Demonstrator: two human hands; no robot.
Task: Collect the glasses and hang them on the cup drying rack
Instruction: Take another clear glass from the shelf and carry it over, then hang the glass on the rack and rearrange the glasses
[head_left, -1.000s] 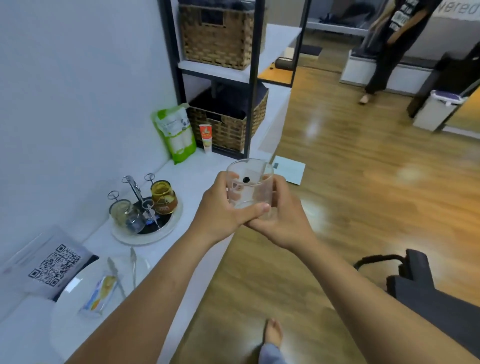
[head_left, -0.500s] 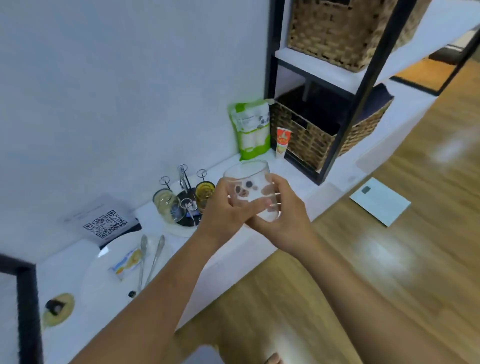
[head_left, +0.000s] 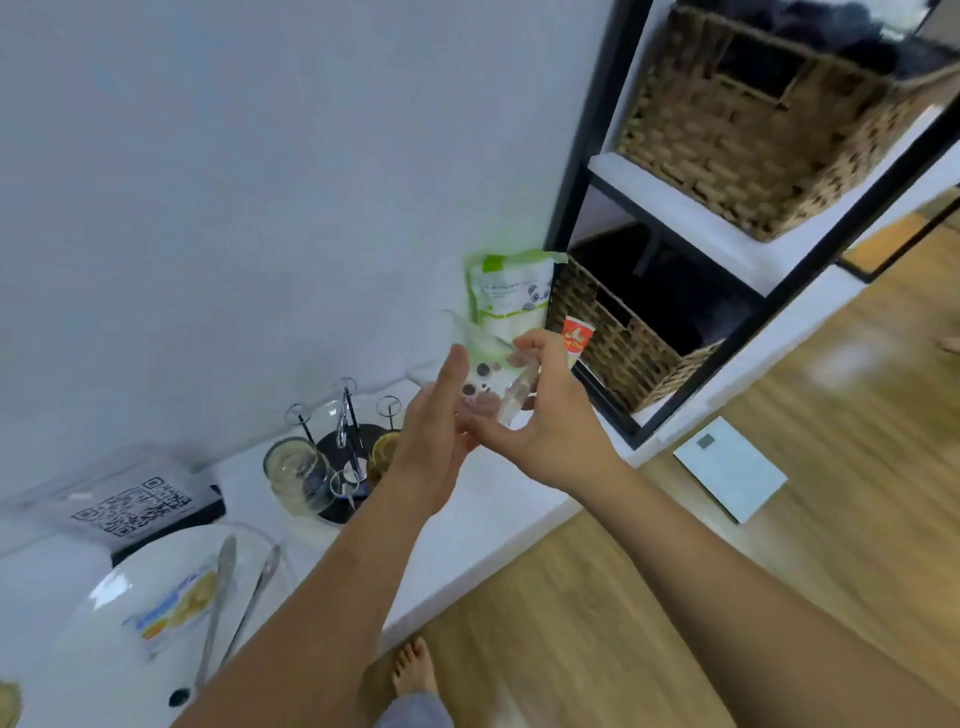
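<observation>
A clear glass (head_left: 480, 358) with dark dots sits tilted between both hands, above the white counter (head_left: 498, 499). My left hand (head_left: 434, 436) presses its left side with fingers stretched up. My right hand (head_left: 540, 415) cups it from the right and below. The cup drying rack (head_left: 345, 415), a black base with thin wire posts, stands on the counter just left of my hands. A clear glass (head_left: 296, 475) hangs on its left side and an amber glass (head_left: 383, 451) shows partly behind my left hand.
A white plate (head_left: 104, 613) with two spoons and a packet lies at the front left. A QR-code card (head_left: 132, 506) leans by the wall. A green pouch (head_left: 511, 293), a small orange tube (head_left: 575, 340) and wicker baskets (head_left: 623, 338) on a black shelf stand to the right.
The view has swung down and closer to the counter. The glass has tilted over in my hands and my left fingers have straightened along its side.
</observation>
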